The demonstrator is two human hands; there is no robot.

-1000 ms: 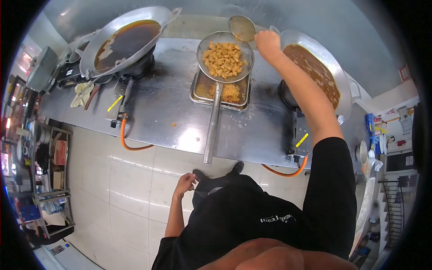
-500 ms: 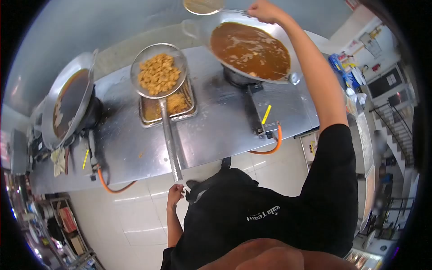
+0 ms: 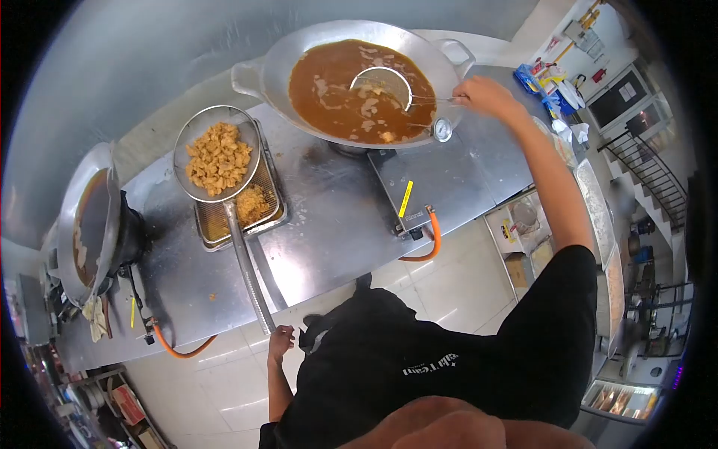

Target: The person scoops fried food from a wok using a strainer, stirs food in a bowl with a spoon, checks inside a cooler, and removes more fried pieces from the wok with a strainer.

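My right hand (image 3: pixel 485 96) is closed around the thin handle of a small mesh skimmer (image 3: pixel 385 81). The skimmer's round head dips into the brown oil of a large metal wok (image 3: pixel 262 71), where a few light crumbs float. A dial thermometer (image 3: pixel 442 130) sits at the wok's near right rim. My left hand (image 3: pixel 281 343) hangs low by the table edge, fingers loosely bent and apart. It is beside the handle end of a large long-handled strainer (image 3: pixel 250 280), not gripping it. Golden fried pieces (image 3: pixel 219 159) fill that strainer.
Beneath the large strainer stands a wire-mesh tray (image 3: pixel 280 213) with fried crumbs (image 3: pixel 252 203). A second wok (image 3: pixel 112 217) of dark oil is at the left. Burners with orange hoses (image 3: pixel 434 243) stick out toward the front edge of the steel table (image 3: pixel 321 239).
My right hand has brought the skimmer from above the wok's far side down into the oil, and now sits right of the rim. My view has shifted. The left hand still hangs low.
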